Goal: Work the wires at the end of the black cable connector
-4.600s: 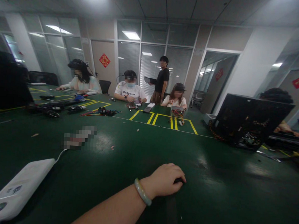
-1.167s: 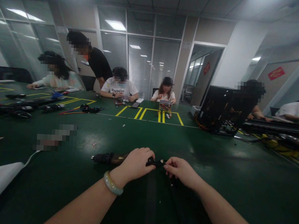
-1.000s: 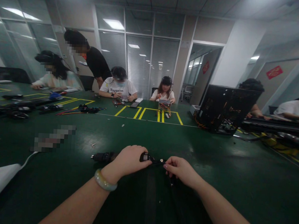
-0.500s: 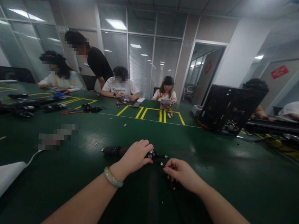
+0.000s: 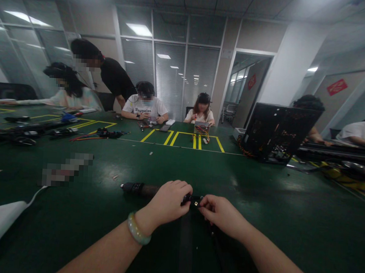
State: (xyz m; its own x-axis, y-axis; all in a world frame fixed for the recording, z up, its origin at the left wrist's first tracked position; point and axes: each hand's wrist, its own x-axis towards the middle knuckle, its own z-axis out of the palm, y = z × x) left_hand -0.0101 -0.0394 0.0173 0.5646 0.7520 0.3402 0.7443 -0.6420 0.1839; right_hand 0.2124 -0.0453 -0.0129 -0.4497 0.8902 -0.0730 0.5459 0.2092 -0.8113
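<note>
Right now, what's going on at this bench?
The left hand grips a dark, cylindrical tool over the green table. The right hand pinches a small black end piece with a gold-coloured spot by the tool's rear; whether the two are joined can't be made out. A flat white device lies at the left, partly out of view.

The near-right tabletop (image 5: 303, 216) allows passage; the black case (image 5: 279, 131) blocks beyond.

Dark tool (image 5: 141, 189), tip leftward, black cable (image 5: 215, 240) rightward
</note>
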